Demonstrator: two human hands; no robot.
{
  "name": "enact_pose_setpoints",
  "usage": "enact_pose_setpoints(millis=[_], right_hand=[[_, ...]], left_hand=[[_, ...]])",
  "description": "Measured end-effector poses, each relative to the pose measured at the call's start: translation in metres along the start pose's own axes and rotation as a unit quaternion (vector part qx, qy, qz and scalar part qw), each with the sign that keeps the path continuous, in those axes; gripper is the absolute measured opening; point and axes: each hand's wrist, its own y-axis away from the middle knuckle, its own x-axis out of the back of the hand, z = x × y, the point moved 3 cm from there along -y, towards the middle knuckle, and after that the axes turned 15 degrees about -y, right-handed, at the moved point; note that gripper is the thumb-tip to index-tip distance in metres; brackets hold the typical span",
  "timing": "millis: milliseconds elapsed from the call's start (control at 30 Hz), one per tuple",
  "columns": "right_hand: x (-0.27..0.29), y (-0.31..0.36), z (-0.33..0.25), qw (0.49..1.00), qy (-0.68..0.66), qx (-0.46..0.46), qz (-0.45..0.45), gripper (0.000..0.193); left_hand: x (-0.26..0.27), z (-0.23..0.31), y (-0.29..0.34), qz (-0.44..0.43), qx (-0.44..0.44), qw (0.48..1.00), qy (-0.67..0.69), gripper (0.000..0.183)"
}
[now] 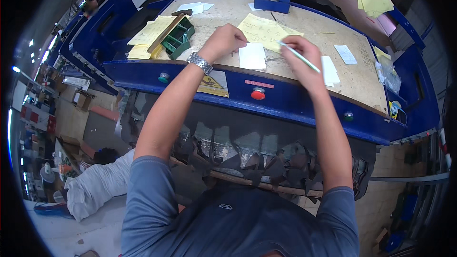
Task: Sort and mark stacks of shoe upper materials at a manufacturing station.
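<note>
My left hand (223, 43), with a metal watch on its wrist, has its fingers curled closed at the upper left corner of a small white paper (252, 57). Whether anything is pinched between those fingertips is hidden. A slim white-and-green pen (301, 58) is gripped in my right hand (302, 59), to the right of that paper. Just behind both hands lie yellow sheets (262, 31) with handwriting. More white slips (329, 70) lie partly under my right hand and wrist.
A green divided tray (178, 40), a hammer (182, 13) and yellow papers (154, 31) are at the left of the worktop (304, 24). Its blue front beam carries a red button (257, 93) and green buttons (348, 116). Dark scraps (276, 165) hang below. A blue machine head (273, 2) stands behind.
</note>
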Motion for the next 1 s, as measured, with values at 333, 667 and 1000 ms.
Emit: enact_pose_setpoints(millis=[333,667,1000], right_hand=[[-0.071,-0.028,0.016,0.971,0.210,-0.060,-0.094,0.020],[-0.070,-0.021,0.007,0.967,0.221,-0.070,-0.100,0.020],[-0.061,-0.028,0.015,0.961,0.252,-0.077,-0.087,0.019]], left_hand=[[-0.005,-0.004,0.008,0.097,-0.060,0.988,-0.104,0.017],[-0.006,-0.002,0.012,0.093,-0.069,0.988,-0.103,0.016],[-0.008,0.001,0.005,0.090,-0.058,0.989,-0.099,0.018]])
